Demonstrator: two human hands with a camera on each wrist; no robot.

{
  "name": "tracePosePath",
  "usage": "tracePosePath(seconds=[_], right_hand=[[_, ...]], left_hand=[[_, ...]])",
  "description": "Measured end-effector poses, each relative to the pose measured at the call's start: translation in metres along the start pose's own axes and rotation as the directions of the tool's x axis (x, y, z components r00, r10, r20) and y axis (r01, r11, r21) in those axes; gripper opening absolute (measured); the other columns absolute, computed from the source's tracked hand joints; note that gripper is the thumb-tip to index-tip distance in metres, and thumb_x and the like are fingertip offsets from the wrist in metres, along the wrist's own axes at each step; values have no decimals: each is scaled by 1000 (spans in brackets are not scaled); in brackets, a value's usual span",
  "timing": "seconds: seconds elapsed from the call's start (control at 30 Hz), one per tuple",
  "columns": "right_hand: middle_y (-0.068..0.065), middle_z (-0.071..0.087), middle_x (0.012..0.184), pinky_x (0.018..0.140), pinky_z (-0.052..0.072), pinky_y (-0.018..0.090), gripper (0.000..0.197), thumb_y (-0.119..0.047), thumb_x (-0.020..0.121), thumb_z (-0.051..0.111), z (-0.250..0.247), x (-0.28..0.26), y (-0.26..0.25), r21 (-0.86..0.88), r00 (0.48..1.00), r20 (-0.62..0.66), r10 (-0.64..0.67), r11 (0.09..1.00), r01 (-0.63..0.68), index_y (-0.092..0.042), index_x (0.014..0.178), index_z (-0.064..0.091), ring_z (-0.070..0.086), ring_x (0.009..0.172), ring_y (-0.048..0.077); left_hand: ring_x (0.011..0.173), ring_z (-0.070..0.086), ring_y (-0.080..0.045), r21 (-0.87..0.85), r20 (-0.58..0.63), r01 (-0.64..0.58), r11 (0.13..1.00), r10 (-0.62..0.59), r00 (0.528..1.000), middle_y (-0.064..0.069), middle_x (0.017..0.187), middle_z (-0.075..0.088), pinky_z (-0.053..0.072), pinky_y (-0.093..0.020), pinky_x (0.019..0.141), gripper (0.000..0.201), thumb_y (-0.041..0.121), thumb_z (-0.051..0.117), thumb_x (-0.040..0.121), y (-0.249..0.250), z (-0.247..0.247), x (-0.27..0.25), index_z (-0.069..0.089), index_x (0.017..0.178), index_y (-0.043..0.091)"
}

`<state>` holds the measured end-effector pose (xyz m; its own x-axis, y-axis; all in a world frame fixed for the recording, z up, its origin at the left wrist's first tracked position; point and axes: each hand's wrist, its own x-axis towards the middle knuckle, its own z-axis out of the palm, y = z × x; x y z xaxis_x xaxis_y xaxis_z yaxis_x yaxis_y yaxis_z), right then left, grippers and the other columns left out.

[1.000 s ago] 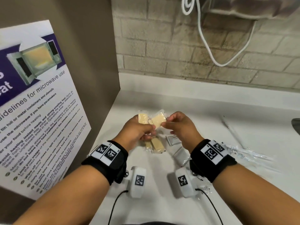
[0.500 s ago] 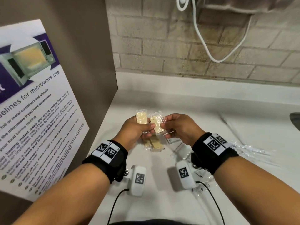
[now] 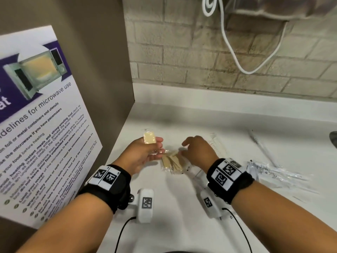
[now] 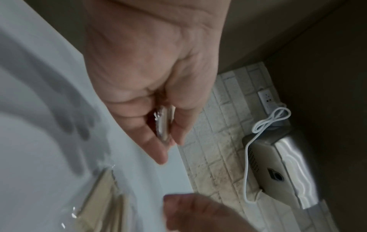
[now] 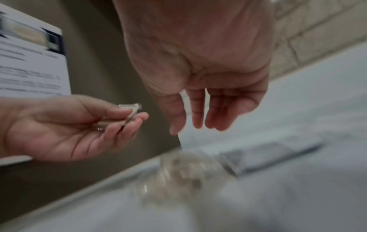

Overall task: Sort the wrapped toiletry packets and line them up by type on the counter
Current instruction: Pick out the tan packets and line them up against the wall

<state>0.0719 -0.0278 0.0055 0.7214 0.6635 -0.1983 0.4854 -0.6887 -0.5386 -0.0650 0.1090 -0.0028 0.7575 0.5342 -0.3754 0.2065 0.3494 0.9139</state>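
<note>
My left hand [image 3: 155, 147] pinches one clear-wrapped cream soap packet [image 3: 149, 139] between thumb and fingers, above the white counter [image 3: 182, 207]. The left wrist view has that packet [image 4: 163, 125] edge-on in the pinch. My right hand [image 3: 184, 148] is open and holds nothing, its fingers [image 5: 198, 116] hanging relaxed over a small pile of cream packets [image 3: 172, 161]. That pile is a blur in the right wrist view [image 5: 184, 172]. White flat packets [image 3: 195, 173] lie partly under my right wrist.
Long clear-wrapped packets [image 3: 277, 173] lie to the right, with a thin wrapped stick [image 3: 259, 145] and a long white packet [image 3: 218, 145] behind. A microwave poster [image 3: 40, 115] stands on the left panel. A hand dryer [image 4: 278, 164] with a white cable [image 3: 237, 52] hangs on the brick wall.
My right hand has let go of its cream packet and moved right and down over the pile. The left hand keeps one packet and has drifted left.
</note>
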Motion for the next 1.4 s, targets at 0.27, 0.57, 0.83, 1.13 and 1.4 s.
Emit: tracePosePath(seconds=[0.27,0.57,0.83,1.13,1.4], right_hand=[[-8,64,79,65,42,13,21,-20,77,78,-51,-12,-49,270,902,218,-374,911,312,-22,97,70,55,64,0],[16,68,78,61,57,31,21,6,81,67,-42,-19,-8,864,964,202,-171,495,-93,-8,89,53,68,67,26],[-1,62,61,51,41,25,8,-13,80,74,-50,-20,-9,669,978,115,-174,742,54,-10,75,69,52,55,14],[8,62,60,50,50,26,3,0,80,70,-32,-26,-8,838,989,122,-83,543,-58,1,82,68,58,53,19],[7,60,59,50,52,26,5,-3,82,70,-18,-26,-14,867,999,-28,-34,497,41,-2,79,67,57,51,17]], left_hand=[[68,63,-24,218,335,15,976,-89,938,-12,78,71,56,-29,61,20,0,69,82,16,19,-19,67,101,6],[61,69,-10,-114,67,-96,989,104,992,-8,75,69,56,-17,55,15,-2,66,84,20,23,-22,60,94,6],[56,64,-9,12,44,-123,992,122,992,-4,68,68,54,-17,52,8,4,69,84,24,26,-24,64,81,9],[60,66,-14,-62,13,-89,994,90,996,-6,77,70,56,-18,55,15,1,71,80,17,34,-27,63,91,7],[68,65,-13,4,-71,-171,985,171,983,-2,80,66,55,-23,61,25,7,73,82,16,43,-27,59,101,13]])
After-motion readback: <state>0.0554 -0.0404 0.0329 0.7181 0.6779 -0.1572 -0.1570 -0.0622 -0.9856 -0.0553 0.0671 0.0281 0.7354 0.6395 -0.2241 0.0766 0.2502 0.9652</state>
